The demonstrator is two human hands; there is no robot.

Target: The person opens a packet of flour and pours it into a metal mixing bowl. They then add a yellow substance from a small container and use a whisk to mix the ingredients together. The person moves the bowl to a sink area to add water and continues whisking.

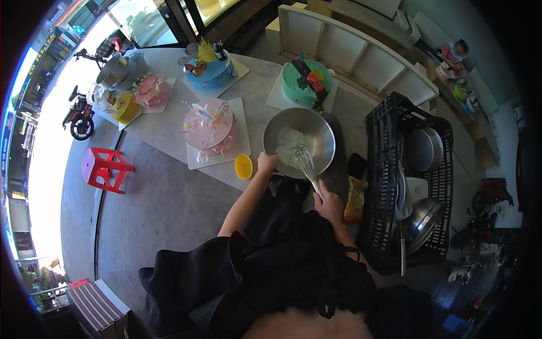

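Note:
A wide stainless steel mixing bowl (322, 135) stands in front of me at the table's near edge. My left hand (266, 163) grips its rim on the near left side. In my right hand (329, 206) is the handle of a balloon whisk (311, 171). The whisk slants down into the bowl, and its wire end touches a pale white powder or soft mass (290, 146); which of these it is I cannot tell. Left of the bowl lies a small yellow lid or shallow dish (243, 166), close to my left hand.
Decorated cakes stand on boards: pink (209, 127), blue (209, 76), green (292, 84) and others farther left by metal pans (113, 72). At right, a black plastic crate (377, 169) holds pans and bowls, beside a yellow packet (355, 199). A red stool (106, 167) stands left. A person (454, 55) sits far right.

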